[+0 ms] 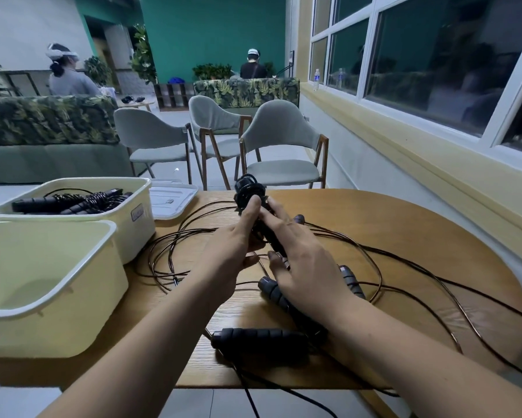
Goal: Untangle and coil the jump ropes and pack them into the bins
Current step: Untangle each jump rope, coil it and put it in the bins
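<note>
- Left fingers (250, 210) are curled round a wound jump rope bundle (249, 188), clasping its paired handles. The bundle is upright, raised off the desk (404, 236).
- Right fingers (273, 210) are stretched nearly straight along the same handles, pressing on them and not wrapping.
- Step, as I judge it: finishing a coil, with the cord wrapped at the top of the handles just past my fingertips.
- Far bin (127, 236) holds coiled ropes already; near bin (42, 327) shows nothing inside.
- Next move calls for keeping the wrap tight while carrying the bundle left to a bin; a loose grasp would probably let the coil spring open.
- Loose cords (169, 251) sprawl over the desk, tangled, below and beside both hands.
- Spare handles (259, 339) lie near my right wrist, well short of my fingers. More untangling remains.
</note>
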Available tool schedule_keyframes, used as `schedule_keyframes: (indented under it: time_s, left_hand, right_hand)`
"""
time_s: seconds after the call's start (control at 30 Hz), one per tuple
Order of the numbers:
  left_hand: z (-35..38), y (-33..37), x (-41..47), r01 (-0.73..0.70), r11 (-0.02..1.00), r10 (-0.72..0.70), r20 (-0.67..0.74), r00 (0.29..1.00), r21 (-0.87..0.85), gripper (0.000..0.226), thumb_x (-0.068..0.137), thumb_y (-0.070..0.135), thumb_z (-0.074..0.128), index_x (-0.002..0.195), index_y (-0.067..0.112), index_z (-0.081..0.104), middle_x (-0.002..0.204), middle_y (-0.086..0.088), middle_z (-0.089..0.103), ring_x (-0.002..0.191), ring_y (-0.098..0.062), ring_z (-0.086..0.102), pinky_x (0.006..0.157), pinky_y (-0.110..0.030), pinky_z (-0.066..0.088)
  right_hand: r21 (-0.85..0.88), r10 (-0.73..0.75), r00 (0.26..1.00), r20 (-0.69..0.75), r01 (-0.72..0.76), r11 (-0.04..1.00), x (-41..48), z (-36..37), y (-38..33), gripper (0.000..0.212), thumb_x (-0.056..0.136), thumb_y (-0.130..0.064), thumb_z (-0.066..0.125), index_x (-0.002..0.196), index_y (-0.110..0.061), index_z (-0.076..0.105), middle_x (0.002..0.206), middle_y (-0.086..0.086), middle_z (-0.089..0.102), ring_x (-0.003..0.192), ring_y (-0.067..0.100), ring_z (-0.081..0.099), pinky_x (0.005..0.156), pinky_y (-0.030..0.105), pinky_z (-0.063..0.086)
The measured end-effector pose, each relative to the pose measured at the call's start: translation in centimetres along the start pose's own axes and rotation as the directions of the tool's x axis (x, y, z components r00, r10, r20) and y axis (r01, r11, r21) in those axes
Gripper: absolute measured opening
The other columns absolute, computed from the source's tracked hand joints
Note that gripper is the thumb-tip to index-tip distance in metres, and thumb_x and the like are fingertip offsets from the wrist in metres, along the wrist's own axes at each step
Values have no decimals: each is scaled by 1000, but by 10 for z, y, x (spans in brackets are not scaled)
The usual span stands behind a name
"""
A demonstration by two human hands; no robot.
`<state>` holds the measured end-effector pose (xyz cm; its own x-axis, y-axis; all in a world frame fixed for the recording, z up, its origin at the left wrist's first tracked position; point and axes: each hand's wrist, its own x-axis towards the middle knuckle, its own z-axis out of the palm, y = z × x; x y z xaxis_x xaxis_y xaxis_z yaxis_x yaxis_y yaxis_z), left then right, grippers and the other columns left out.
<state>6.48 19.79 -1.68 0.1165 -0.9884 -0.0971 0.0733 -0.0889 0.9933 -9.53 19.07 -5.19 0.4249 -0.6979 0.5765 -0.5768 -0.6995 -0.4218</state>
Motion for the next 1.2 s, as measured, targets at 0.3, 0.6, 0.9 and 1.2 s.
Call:
schedule_keyframes:
  time_s: [0.3, 0.6, 0.9, 1.2]
  left_hand:
    - [-42, 29, -14, -16, 999, 15, -34, 999, -44, 42, 99, 48, 68, 119, 11, 75, 100, 0, 81, 85, -9, 74, 87, -29, 53]
    - [-132, 74, -51, -72, 986, 82, -62, 995, 153, 26, 105, 31, 62, 118, 10, 69, 100, -4, 81, 87, -14, 76, 70, -26, 55]
    - [-256, 100, -66, 4, 982, 39, -224, 974, 191, 24, 104, 27, 61, 119, 11, 71, 112, -17, 78, 99, -25, 73, 97, -44, 51]
    - [-333, 76, -53, 298, 877, -223, -230, 947, 377, 29, 104, 22, 60, 127, 6, 66, 118, -18, 77, 116, -39, 72, 111, -54, 50]
  right_hand:
    - [182, -98, 995, 8, 95, 979, 16, -7, -35, 58, 100, -9, 65, 155, -25, 53, 157, -14, 55, 145, 5, 46, 120, 27, 39]
    - [502, 56, 998, 37, -68, 862, 63, 6, -89, 23, 106, -28, 66, 129, -28, 65, 114, -14, 73, 94, 14, 74, 78, 42, 65]
    - [405, -10, 965, 261, -100, 909, 113, 83, -137, 25, 104, -37, 68, 126, -26, 66, 105, -14, 72, 91, 5, 70, 84, 38, 61]
    - [274, 99, 887, 450, -243, 931, 136, 138, -155, 58, 91, -65, 72, 137, -33, 54, 104, -9, 69, 83, 5, 62, 65, 23, 45]
